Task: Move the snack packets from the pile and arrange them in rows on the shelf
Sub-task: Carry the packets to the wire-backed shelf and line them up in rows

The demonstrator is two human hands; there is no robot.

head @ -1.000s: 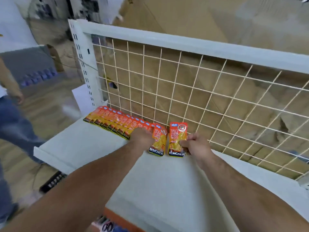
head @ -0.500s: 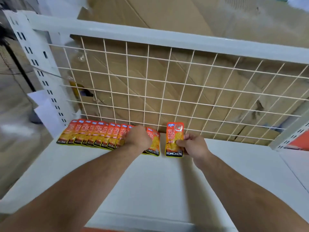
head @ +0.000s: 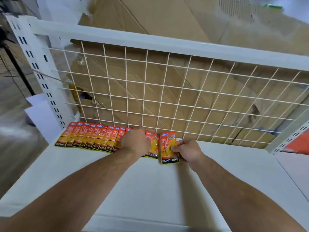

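1. The right hand (head: pixel 188 152) pinches the new packet (head: pixel 168 141) by its right edge, the thumb on its printed face and the fingers curled behind. The packet stands with its label readable and its top edge close to the wire grid (head: pixel 167 97).
2. Over the last second this grip has not altered. The packet has only edged in and settled. It now lies just beside the last packet (head: pixel 153 146), with a thin strip of white between them, and its bottom edge sits a little forward of the line.
3. The left hand (head: pixel 136 142) rests on the right end of the row of packets (head: pixel 93 138). It has slid slightly right and now covers part of the last packet. Its fingers are hidden beyond the knuckles, so whether they lie flat or curled cannot be told.
4. The row itself has stayed put. The packets overlap like tiles along the back of the shelf (head: pixel 150 190), running from its left corner.
5. The view has swung right, so more bare shelf shows to the right of the new packet. Cardboard (head: pixel 150 19) stands behind the grid, and the pile is out of sight.
6. Judged from this, the packet is being placed, not carried. What is left for it is a small nudge left and back, then letting go. Most of the back row is unfilled, so the task looks well short of half done.
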